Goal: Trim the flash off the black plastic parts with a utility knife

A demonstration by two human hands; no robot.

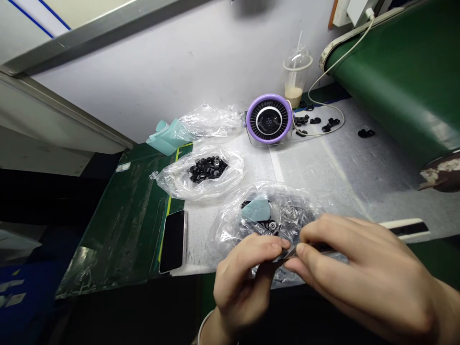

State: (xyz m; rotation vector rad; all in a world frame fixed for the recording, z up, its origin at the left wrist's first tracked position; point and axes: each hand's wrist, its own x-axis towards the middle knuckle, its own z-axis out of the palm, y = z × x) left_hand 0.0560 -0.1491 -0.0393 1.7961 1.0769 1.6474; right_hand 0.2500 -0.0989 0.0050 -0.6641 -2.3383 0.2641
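My left hand (247, 275) is closed, its thumb and fingers pinching a small dark part (278, 258) that is mostly covered. My right hand (362, 273) grips a slim knife with a white-and-black handle (409, 229). The handle sticks out behind the knuckles. Its thin grey blade tip meets the small part between both hands. Just beyond the fingers lies an open clear plastic bag (226, 235) of black parts, with a light-blue piece (257, 209) on top.
Another clear bag (172, 179) holds small black parts (208, 170). A phone (173, 242) lies at left. Behind stand a purple round fan (269, 120) and a drink cup (294, 79). Loose black parts (365, 133) and a white cable (325, 104) lie near the green conveyor (398, 81).
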